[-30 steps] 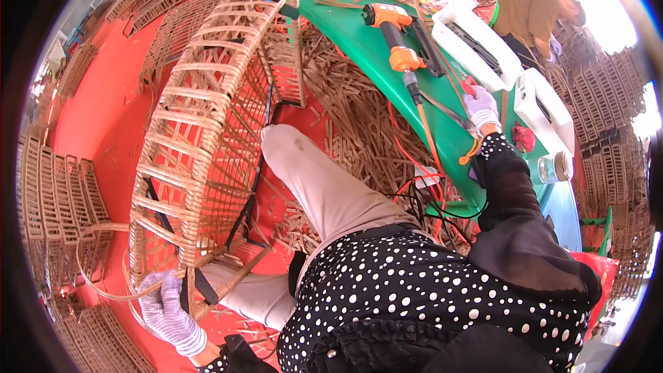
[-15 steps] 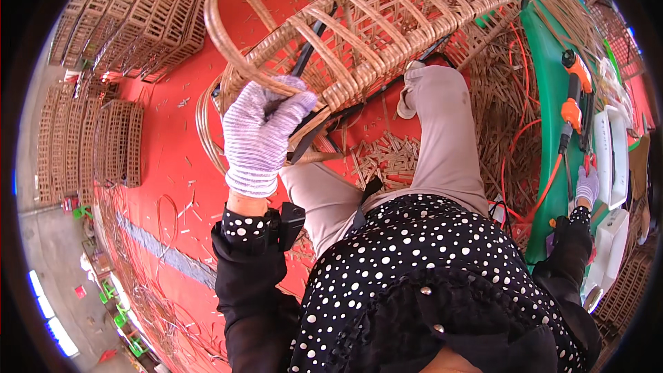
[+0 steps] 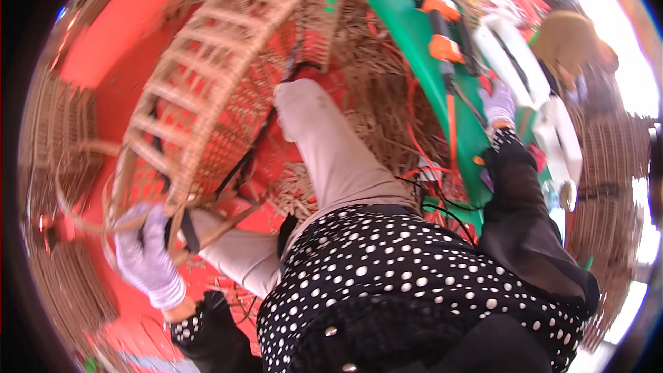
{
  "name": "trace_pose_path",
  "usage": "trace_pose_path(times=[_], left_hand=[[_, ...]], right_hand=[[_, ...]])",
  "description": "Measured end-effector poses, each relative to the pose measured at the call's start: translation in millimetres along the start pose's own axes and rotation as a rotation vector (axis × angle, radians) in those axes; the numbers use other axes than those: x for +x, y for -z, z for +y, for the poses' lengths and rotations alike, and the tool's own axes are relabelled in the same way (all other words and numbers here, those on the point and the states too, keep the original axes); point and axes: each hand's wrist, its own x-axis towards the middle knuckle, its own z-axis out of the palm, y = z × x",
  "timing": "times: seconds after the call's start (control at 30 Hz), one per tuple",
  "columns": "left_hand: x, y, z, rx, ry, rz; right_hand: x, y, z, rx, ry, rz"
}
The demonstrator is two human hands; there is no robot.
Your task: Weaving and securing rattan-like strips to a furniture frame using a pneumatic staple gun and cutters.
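Gloves cover both hands. The left hand (image 3: 145, 255) is curled tight around the bottom edge of a big woven cane frame (image 3: 207, 90), which rises up and away from it over the person's legs. The right hand (image 3: 498, 105) reaches out to the green surface (image 3: 407, 21); whether it holds anything cannot be told. An orange drill (image 3: 442, 27) lies just beyond it.

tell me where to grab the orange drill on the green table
Probably by the drill's orange body, coming from the right hand's side: it lies flat on the green table, lengthwise, so fingers can wrap across it. The picture is blurred, so its handle is hard to make out.
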Motion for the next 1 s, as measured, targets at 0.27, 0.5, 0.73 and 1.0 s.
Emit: trace_pose_path(times=[0.27, 0.5, 0.73, 1.0], left_hand=[[2.3, 1.5, -1.0, 0.058, 0.024, -0.009], [0.4, -0.9, 8.2, -0.051, 0.019, -0.015], [-0.2, -0.8, 15.7, -0.360, 0.251, -0.007], [-3.1, 3.2, 11.1, -0.450, 0.254, -0.017]], right_hand=[[-38.4, 39.8, -19.8, 0.069, 0.278, -0.366], [-6.2, 63.3, -39.9, 0.483, 0.079, -0.332], [-23.1, 207.4, -245.2, 0.722, 1.147, -0.597], [-70.1, 265.6, -370.6, 0.323, 1.774, -0.490]])
